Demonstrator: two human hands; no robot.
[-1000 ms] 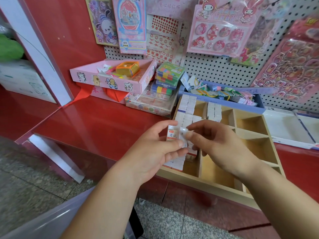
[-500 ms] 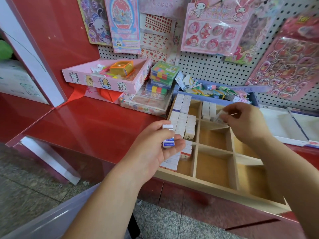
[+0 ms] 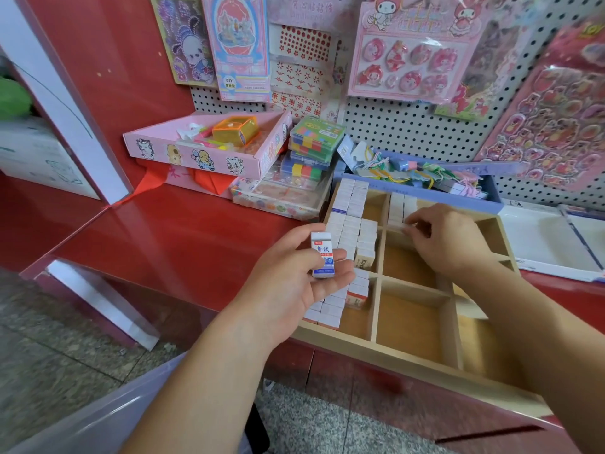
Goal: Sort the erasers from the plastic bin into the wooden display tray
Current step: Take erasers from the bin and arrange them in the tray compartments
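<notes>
I am standing at a glossy red surface [image 3: 170, 237] under a pegboard [image 3: 409, 129] hung with sticker packs (mostly pink), a speckled floor [image 3: 65, 348] showing below. The wooden tray [image 3: 409, 358] is lying at the near edge, its left column packed with erasers [image 3: 350, 224]. My left hand [image 3: 294, 283] is gripping a blue-and-white eraser [image 3: 322, 258] beside it; my right hand [image 3: 448, 240] is pinching a white eraser [image 3: 404, 226] in a rear compartment. The plastic bin [image 3: 98, 417] is sitting low at my left.

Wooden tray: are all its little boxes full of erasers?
No, in the wooden tray erasers fill the left column, but several other compartments show only bare wood.
</notes>
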